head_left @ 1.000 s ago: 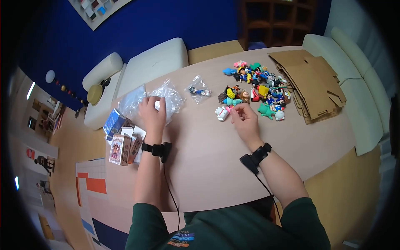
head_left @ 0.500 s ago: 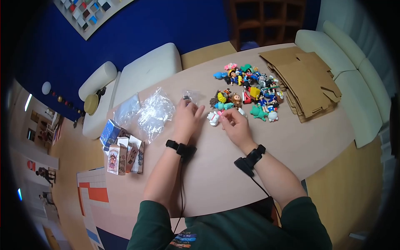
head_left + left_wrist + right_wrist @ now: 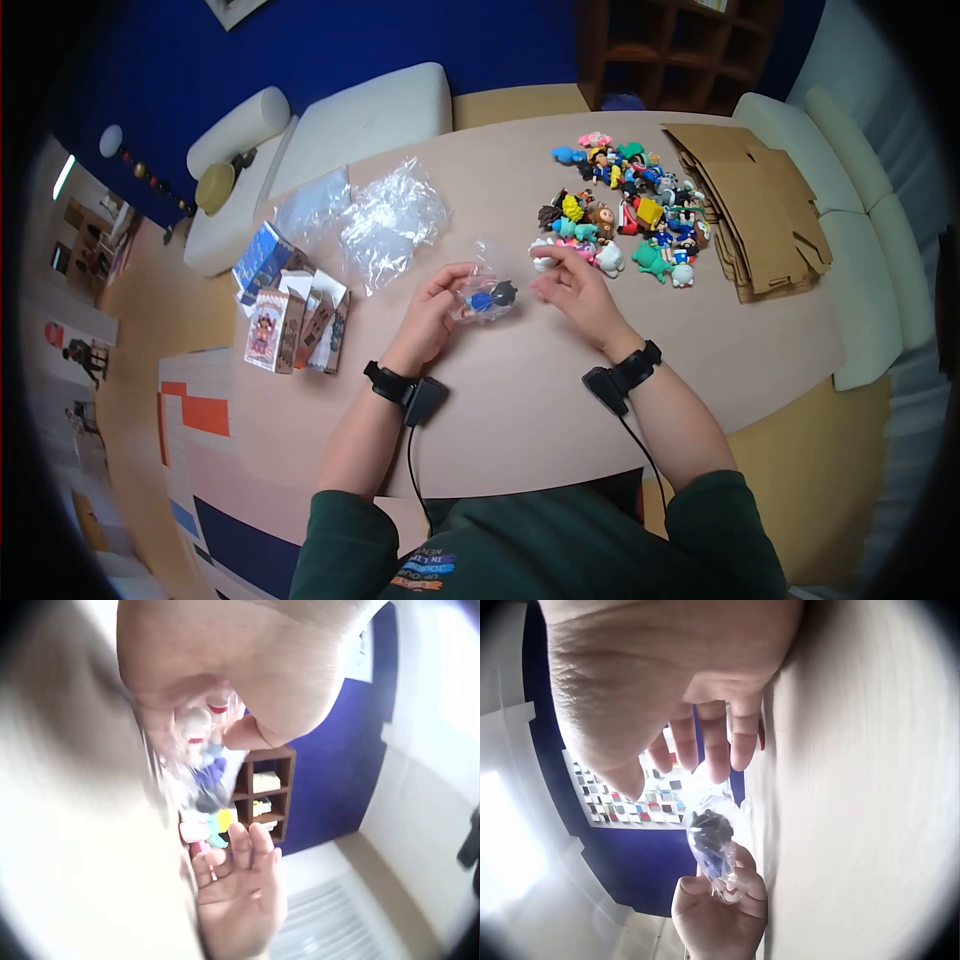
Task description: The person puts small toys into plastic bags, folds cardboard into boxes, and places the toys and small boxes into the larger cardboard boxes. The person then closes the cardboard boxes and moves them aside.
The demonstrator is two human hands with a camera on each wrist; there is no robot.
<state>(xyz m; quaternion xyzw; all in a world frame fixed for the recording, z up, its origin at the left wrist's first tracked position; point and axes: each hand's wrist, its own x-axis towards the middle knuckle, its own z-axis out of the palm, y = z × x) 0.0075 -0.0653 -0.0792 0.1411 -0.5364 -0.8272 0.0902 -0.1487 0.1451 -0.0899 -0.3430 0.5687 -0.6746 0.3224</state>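
A small toy figure [image 3: 487, 299] with a dark head and blue body lies inside a clear plastic bag [image 3: 711, 806]. My left hand [image 3: 430, 312] holds the bagged figure by its leg end, fingers and thumb curled about it. In the left wrist view the figure's white feet with red bands [image 3: 196, 727] show between thumb and fingers. My right hand [image 3: 580, 300] is just right of the bag, holding nothing, its fingers loosely spread. Behind its fingertips sits a white figure [image 3: 543, 254] with pink beside it.
Several toy figures [image 3: 640, 215] are heaped at the back right, beside flattened cardboard [image 3: 755, 205]. Crumpled clear plastic [image 3: 392, 225] and a flat plastic bag [image 3: 313, 203] lie at the back left. Small printed boxes [image 3: 275, 330] stand at the left edge.
My left hand moved from the crumpled plastic to the bagged figure and brought it nearer to me. My right hand let go of the white figure and drew slightly back.
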